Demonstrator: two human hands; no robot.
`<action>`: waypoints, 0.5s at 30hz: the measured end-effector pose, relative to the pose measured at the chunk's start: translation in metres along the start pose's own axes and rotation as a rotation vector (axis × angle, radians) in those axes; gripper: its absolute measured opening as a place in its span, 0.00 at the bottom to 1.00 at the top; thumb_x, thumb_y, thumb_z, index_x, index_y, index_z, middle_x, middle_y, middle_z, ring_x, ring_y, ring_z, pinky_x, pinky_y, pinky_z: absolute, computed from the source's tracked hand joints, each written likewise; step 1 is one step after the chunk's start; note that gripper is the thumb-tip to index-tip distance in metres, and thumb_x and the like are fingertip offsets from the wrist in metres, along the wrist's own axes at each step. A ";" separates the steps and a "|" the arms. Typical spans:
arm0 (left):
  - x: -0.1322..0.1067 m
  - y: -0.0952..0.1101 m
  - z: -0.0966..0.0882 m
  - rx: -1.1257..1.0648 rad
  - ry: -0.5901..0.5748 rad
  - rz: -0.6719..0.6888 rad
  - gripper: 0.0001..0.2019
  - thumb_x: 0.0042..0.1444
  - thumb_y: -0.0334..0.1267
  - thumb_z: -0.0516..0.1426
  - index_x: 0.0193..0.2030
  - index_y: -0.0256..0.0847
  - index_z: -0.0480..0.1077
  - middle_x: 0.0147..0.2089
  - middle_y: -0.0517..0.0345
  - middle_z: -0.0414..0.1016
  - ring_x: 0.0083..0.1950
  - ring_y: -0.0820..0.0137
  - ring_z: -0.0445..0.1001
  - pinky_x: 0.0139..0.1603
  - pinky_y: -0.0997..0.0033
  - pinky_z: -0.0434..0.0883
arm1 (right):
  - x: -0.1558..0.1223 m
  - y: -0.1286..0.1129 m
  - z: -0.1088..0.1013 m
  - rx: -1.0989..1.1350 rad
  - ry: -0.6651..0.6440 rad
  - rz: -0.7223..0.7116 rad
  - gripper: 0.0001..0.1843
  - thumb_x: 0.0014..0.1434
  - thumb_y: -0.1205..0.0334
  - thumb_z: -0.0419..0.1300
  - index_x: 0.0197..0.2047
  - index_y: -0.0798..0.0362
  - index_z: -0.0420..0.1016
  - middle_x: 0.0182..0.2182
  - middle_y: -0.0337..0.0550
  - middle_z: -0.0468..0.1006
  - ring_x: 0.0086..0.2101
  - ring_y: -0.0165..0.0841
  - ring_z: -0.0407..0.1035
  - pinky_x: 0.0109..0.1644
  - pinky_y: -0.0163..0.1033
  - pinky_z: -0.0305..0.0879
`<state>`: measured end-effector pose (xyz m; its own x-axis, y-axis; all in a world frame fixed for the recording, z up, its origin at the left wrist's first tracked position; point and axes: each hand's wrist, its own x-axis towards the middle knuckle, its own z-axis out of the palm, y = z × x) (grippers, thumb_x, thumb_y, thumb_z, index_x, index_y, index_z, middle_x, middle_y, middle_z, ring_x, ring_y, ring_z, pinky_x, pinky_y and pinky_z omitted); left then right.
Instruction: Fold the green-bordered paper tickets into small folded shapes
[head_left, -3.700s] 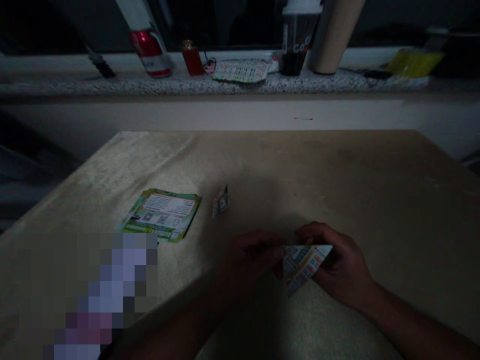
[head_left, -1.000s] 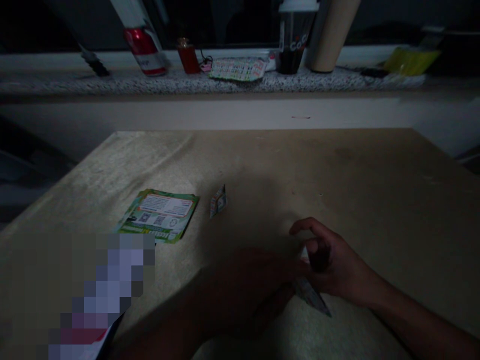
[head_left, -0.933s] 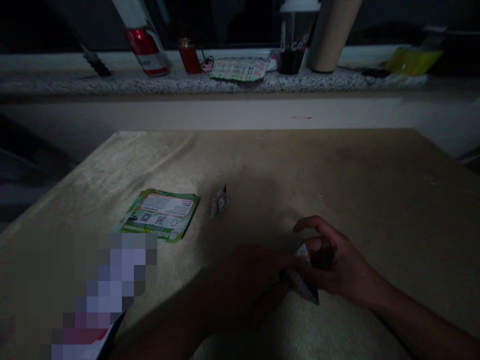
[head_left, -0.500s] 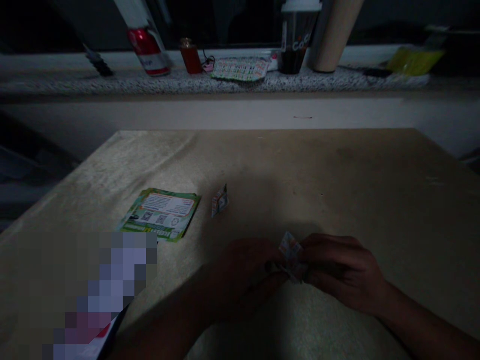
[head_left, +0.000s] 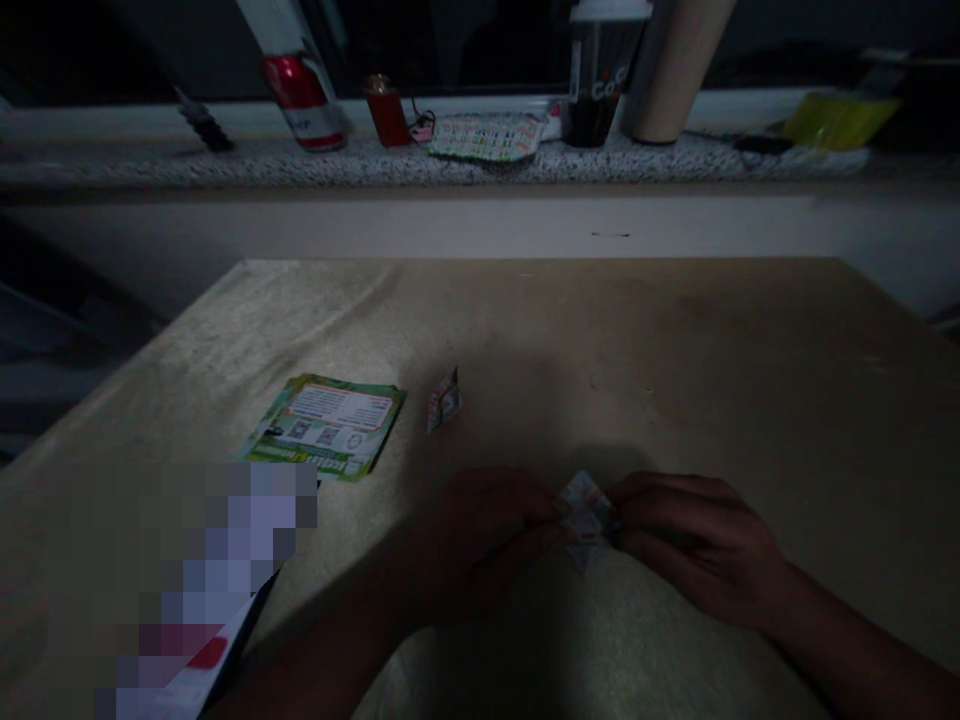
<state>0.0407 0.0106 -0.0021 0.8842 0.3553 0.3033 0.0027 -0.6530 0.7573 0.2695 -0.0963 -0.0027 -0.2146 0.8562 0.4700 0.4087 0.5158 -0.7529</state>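
Between my hands, low over the near middle of the table, is a small folded paper with printed colours, diamond-shaped at the top and pointed below. My left hand pinches its left corner, its fingers dim in shadow. On the opposite corner, my right hand is closed with thumb and fingertips. Farther off, a second small folded paper piece stands on the table. To its left lies a stack of green printed leaflets.
The pale table reaches to a wall with a speckled stone sill. On the sill stand a red-and-white can, a red bottle, a lidded dark cup and a tan cylinder. A pixelated patch covers the lower left.
The folded paper has spread flatter and wider between my fingertips, showing a clear diamond shape and a point underneath. My hands have shifted slightly apart. The view has moved a little.
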 end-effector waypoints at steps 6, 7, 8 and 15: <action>0.003 0.005 0.001 0.022 0.084 -0.062 0.09 0.67 0.36 0.56 0.40 0.37 0.76 0.34 0.54 0.81 0.35 0.69 0.78 0.39 0.72 0.70 | 0.001 -0.002 0.002 0.046 0.043 0.014 0.09 0.62 0.76 0.61 0.42 0.54 0.79 0.33 0.46 0.83 0.34 0.34 0.80 0.34 0.35 0.76; 0.004 0.007 0.002 0.008 0.098 -0.073 0.08 0.66 0.36 0.56 0.40 0.37 0.77 0.34 0.54 0.81 0.35 0.70 0.78 0.39 0.73 0.70 | 0.001 -0.003 0.003 0.050 0.051 0.022 0.09 0.62 0.76 0.61 0.42 0.54 0.79 0.32 0.45 0.83 0.33 0.34 0.79 0.34 0.36 0.76; 0.004 0.008 0.002 -0.013 0.113 -0.082 0.08 0.66 0.36 0.57 0.39 0.37 0.77 0.33 0.55 0.81 0.34 0.71 0.78 0.38 0.74 0.71 | 0.002 -0.004 0.004 0.053 0.060 0.034 0.09 0.62 0.75 0.61 0.41 0.53 0.79 0.32 0.45 0.83 0.32 0.33 0.79 0.33 0.35 0.76; 0.005 0.010 0.011 -0.123 0.308 -0.199 0.03 0.59 0.34 0.63 0.39 0.39 0.79 0.33 0.58 0.83 0.33 0.72 0.80 0.37 0.76 0.74 | 0.003 -0.005 0.008 0.051 0.150 0.062 0.09 0.61 0.74 0.62 0.42 0.52 0.80 0.33 0.45 0.83 0.33 0.35 0.79 0.34 0.38 0.77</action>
<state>0.0500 -0.0012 0.0005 0.6900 0.6639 0.2884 0.0875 -0.4720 0.8772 0.2597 -0.0957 -0.0016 -0.0537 0.8741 0.4827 0.3702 0.4664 -0.8034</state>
